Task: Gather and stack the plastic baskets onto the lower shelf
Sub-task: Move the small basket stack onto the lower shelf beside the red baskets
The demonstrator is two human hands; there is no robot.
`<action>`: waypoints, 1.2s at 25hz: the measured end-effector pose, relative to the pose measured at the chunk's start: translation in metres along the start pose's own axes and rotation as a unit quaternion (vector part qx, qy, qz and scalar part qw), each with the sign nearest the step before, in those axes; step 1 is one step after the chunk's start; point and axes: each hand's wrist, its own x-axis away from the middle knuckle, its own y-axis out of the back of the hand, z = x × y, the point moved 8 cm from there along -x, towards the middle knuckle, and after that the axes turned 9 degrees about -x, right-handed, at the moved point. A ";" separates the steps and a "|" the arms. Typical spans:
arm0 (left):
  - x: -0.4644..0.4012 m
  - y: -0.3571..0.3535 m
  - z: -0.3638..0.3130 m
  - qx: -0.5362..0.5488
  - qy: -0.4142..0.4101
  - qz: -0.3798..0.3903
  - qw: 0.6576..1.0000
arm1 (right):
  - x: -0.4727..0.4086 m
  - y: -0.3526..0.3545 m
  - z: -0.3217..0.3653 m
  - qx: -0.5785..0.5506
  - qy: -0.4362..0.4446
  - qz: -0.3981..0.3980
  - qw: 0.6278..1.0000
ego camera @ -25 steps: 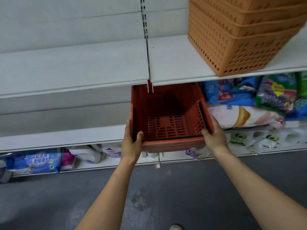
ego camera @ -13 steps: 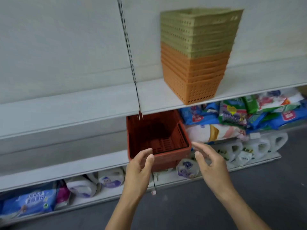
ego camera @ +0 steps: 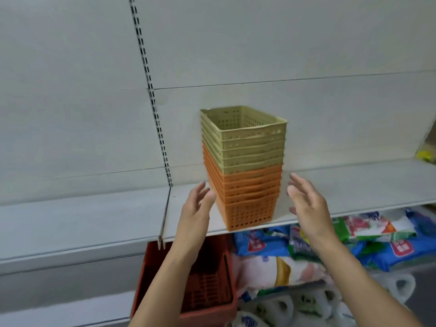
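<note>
Spanning the whole width of the view, a white upper shelf (ego camera: 94, 223) juts from a pale back panel with a slotted upright (ego camera: 151, 90). Below it sits the lower shelf (ego camera: 70, 305), crowded on the right with soft packets in blue, green and pink wrappers (ego camera: 306, 249) and white jugs (ego camera: 295, 305).

On the upper shelf, close to its front edge, stands a tall stack of nested perforated baskets (ego camera: 245, 168). Its long axis runs straight up, every basket mouth up. The lower part is orange baskets (ego camera: 250, 204), the upper part pale green baskets (ego camera: 245, 142), the topmost one showing its rectangular opening. One corner of the stack points toward the camera, so two walls show.

On the lower shelf, left of the packets, rests a red basket (ego camera: 203, 293) with a slatted floor, mouth up and sitting partly under the upper shelf.

Both arms reach up from below. The left hand (ego camera: 195, 208) is just beside the stack's left wall, fingers straight and loosely spread, holding nothing; whether its fingertips touch the plastic cannot be told. The right hand (ego camera: 306, 204) is near the stack's right wall but apart from it, fingers spread and relaxed, palm toward the baskets, empty.
</note>
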 end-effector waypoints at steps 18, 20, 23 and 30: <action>-0.064 -0.069 0.012 0.088 0.003 -0.103 0.991 | -0.103 -0.030 -0.082 -0.175 -0.078 0.202 0.961; -0.052 -0.065 0.012 0.095 0.002 -0.112 0.989 | -0.093 -0.028 -0.077 -0.184 -0.074 0.198 0.960; -0.029 -0.053 0.010 0.103 -0.010 -0.123 0.987 | -0.068 -0.031 -0.064 -0.200 -0.056 0.194 0.959; 0.054 0.033 0.005 0.130 -0.010 -0.188 0.973 | 0.024 -0.081 -0.013 -0.238 -0.021 0.213 0.947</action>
